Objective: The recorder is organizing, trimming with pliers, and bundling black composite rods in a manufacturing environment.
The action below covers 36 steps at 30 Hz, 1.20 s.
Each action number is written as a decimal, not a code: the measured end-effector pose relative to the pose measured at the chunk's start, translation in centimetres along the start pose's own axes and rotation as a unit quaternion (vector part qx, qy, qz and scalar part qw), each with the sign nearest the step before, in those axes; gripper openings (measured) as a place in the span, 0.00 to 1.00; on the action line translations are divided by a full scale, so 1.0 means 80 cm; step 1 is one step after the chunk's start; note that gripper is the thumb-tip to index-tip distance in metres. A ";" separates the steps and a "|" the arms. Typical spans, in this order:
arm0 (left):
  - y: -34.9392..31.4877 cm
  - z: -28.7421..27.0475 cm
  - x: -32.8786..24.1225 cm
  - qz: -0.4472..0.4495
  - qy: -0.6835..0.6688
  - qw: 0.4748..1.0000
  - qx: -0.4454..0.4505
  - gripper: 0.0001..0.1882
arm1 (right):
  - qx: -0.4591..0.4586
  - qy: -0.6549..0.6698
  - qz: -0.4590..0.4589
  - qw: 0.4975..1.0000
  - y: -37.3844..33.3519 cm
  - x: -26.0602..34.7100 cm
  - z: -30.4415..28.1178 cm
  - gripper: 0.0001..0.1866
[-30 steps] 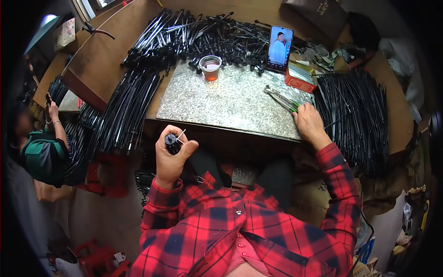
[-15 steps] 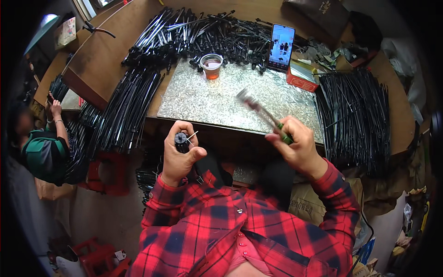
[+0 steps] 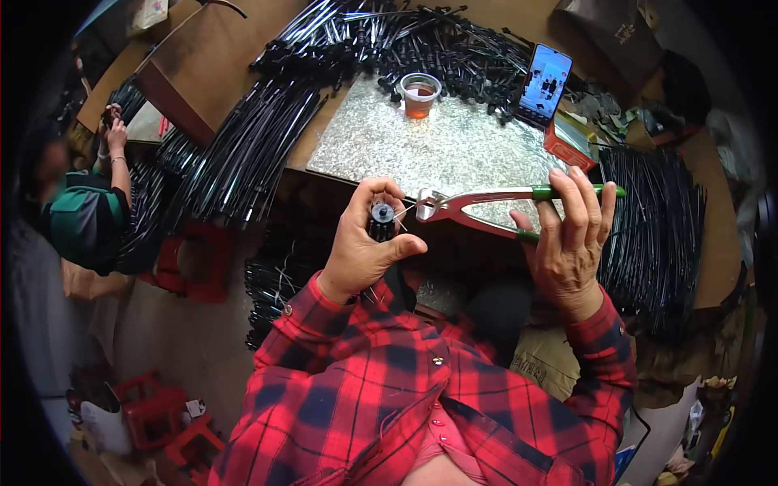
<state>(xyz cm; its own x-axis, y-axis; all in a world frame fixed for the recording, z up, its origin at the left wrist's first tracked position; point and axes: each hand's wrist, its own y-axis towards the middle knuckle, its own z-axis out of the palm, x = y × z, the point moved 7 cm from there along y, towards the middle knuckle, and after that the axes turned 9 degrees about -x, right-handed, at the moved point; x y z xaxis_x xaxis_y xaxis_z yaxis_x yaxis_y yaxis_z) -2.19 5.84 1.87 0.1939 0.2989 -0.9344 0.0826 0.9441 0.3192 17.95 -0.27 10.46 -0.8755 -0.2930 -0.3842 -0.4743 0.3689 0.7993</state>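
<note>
My left hand (image 3: 361, 245) is wrapped round what looks like a folded black umbrella frame (image 3: 382, 214), seen end-on with its round hub up. A short length of thin pale wire (image 3: 408, 207) sticks out of its side toward the right. In my right hand (image 3: 572, 243) are pliers (image 3: 485, 196) with green handles, held level above my lap. Their handles are spread, with my fingers over the upper one and the thumb by the lower. The metal jaws are at the wire's tip; whether they grip it I cannot tell.
A metal-topped board (image 3: 356, 130) covers the bench before me, bearing a cup of reddish drink (image 3: 420, 95). Black rods (image 3: 259, 146) lie heaped behind and both sides. A phone (image 3: 545, 85) stands by a red box (image 3: 570, 138). Another person (image 3: 85, 215) works at left, near red stools (image 3: 152, 409).
The pliers have swung down and left, from raised and blurred to beside the wire, their handles now spread. My view has shifted, so both hands and the bench appear displaced.
</note>
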 end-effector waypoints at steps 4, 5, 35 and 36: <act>0.000 0.000 -0.007 0.032 0.011 0.999 -0.013 0.32 | 0.005 0.006 -0.019 1.000 0.001 0.011 0.003 0.15; 0.000 0.003 -0.008 0.027 0.016 1.000 -0.005 0.31 | 0.009 0.014 -0.018 1.000 0.000 0.013 0.004 0.14; -0.004 0.007 0.000 -0.029 -0.040 0.994 0.100 0.26 | 0.521 0.709 0.433 0.194 -0.101 0.085 0.038 0.15; -0.006 0.008 0.001 -0.034 -0.044 0.994 0.096 0.24 | 0.535 0.702 0.423 0.206 -0.102 0.084 0.041 0.17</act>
<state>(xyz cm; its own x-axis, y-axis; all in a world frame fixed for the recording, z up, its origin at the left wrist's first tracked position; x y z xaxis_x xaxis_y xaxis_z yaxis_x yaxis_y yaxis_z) -1.63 5.36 1.75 0.2662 0.2144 -0.9398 0.2821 0.9150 0.2886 15.64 -2.37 -0.19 -0.1535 0.5859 0.7957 -0.6135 0.5747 -0.5415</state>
